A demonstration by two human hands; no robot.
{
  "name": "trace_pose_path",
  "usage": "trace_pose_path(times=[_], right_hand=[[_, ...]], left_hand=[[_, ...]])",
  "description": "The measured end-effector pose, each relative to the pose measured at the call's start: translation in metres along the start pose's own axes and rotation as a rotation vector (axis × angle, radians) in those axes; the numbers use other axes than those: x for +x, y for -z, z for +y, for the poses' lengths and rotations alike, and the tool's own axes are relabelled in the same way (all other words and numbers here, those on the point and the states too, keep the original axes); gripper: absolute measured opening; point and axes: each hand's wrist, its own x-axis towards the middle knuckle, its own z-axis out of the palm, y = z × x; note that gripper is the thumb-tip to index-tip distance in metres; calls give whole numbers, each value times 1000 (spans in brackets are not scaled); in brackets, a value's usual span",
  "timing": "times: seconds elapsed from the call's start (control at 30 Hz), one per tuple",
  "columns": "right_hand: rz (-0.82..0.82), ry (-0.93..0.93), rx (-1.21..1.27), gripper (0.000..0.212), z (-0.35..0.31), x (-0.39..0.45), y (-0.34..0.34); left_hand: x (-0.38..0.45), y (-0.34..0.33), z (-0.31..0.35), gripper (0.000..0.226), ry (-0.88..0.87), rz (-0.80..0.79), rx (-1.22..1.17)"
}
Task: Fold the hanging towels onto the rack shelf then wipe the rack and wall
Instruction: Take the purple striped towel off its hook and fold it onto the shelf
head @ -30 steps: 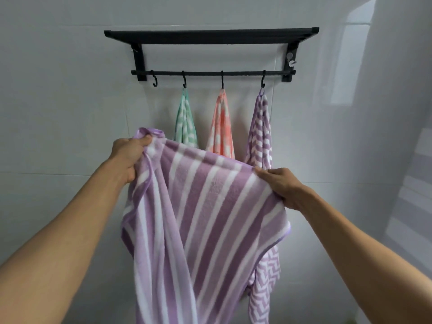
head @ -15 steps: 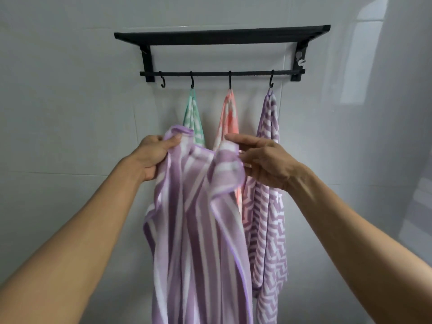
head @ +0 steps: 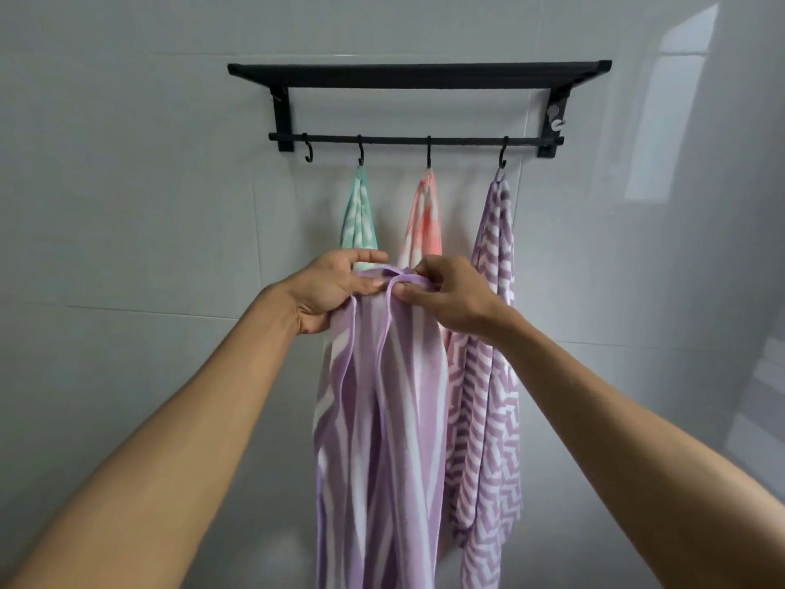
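Note:
A purple-and-white striped towel [head: 382, 418] hangs folded lengthwise from both my hands in front of the wall. My left hand [head: 327, 291] grips its top left corner. My right hand [head: 446, 295] pinches the top edge beside it, the two corners brought together. Above is the black rack shelf [head: 418, 74] with a hook bar [head: 418, 141]. A green towel [head: 359, 223], a pink towel [head: 424, 227] and a purple zigzag towel [head: 488, 376] hang from three hooks, partly hidden behind my hands and the striped towel.
The leftmost hook [head: 309, 151] holds nothing. The grey tiled wall [head: 127, 248] surrounds the rack, and a side wall [head: 722, 291] meets it on the right with a light reflection.
My hands came together, bringing the two top corners of the striped towel to meet, so the spread towel now hangs folded in half lengthwise.

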Motion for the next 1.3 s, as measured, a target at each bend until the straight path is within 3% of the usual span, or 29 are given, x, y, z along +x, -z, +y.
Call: trace_pose_path(times=[0.13, 0.2, 0.27, 0.4, 0.6, 0.83, 1.0, 1.13, 1.3], right_hand=[[175, -34, -11, 22, 10, -2, 2], [253, -73, 32, 22, 15, -5, 8], [301, -95, 38, 21, 18, -5, 16], [298, -116, 7, 20, 20, -6, 23], [363, -149, 29, 14, 30, -10, 28], [362, -131, 25, 7, 29, -17, 33], [361, -80, -90, 14, 23, -13, 30], [271, 14, -84, 17, 0, -16, 29], [-54, 157, 66, 22, -32, -28, 25]], left_hand=[[0, 9, -14, 39, 67, 78, 204], [-3, 18, -27, 23, 107, 107, 435], [-5, 25, -38, 7, 148, 202, 500], [-6, 28, -52, 10, 90, 384, 428], [-11, 18, -50, 6, -2, 465, 321], [-11, 18, -44, 29, -81, 569, 64], [-10, 12, -39, 20, -58, 629, -53], [-6, 8, -39, 17, -17, 655, -124], [-5, -10, -36, 13, -15, 572, -197]])
